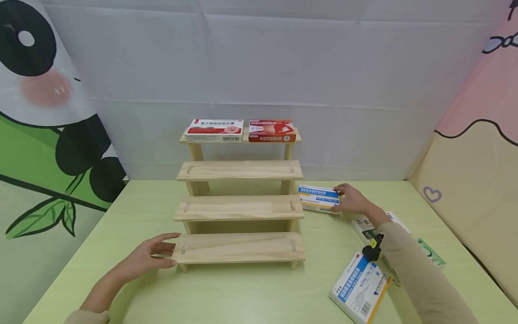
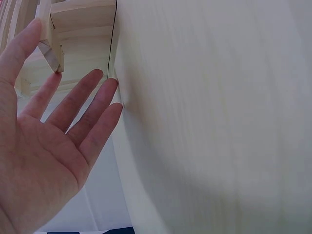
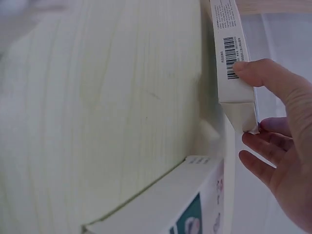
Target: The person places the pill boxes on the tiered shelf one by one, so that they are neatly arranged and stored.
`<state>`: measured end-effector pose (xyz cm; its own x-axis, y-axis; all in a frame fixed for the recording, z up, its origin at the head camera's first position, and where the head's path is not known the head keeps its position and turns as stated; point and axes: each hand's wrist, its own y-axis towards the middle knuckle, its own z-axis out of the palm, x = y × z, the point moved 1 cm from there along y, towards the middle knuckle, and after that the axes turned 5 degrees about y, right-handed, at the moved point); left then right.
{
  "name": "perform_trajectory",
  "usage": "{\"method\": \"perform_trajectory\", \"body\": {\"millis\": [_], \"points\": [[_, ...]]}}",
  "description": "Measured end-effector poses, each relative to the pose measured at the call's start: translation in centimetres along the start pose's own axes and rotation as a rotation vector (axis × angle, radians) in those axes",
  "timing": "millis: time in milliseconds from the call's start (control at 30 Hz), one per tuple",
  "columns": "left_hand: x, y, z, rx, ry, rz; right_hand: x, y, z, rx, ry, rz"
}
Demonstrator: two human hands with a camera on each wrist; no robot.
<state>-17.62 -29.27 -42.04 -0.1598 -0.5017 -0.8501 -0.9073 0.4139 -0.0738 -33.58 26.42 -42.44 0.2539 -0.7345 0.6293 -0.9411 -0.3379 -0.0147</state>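
The blue-and-white medicine box (image 1: 319,198) lies flat on the worktop (image 1: 243,292) just right of the wooden tiered shelf (image 1: 239,208), its long axis running left to right with the printed face up; it appears light, stiff but crushable thin card, best taken by its long edges near the right end. The right hand (image 1: 353,199) pinches that end, thumb on the barcoded side and fingers (image 3: 261,148) at the corner. The left hand (image 1: 147,256), fingers straight, rests against the left end of the shelf's lowest step and holds nothing.
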Motion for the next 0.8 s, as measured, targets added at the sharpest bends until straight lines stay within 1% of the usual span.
{"method": "perform_trajectory", "body": {"millis": [100, 233, 467, 800], "points": [[0.0, 0.0, 0.0, -0.004, 0.002, -0.004, 0.5, -0.4, -0.4, -0.013, -0.013, -0.028], [0.0, 0.0, 0.0, -0.004, 0.006, -0.017, 0.8, -0.6, -1.0, -0.030, -0.047, -0.047], [-0.1, 0.1, 0.0, 0.001, 0.016, -0.032, 1.5, -1.2, -2.6, -0.037, -0.087, -0.058], [-0.2, 0.0, 0.0, -0.006, 0.018, 0.006, 2.9, -2.6, -5.2, -0.071, -0.114, -0.096]]}}
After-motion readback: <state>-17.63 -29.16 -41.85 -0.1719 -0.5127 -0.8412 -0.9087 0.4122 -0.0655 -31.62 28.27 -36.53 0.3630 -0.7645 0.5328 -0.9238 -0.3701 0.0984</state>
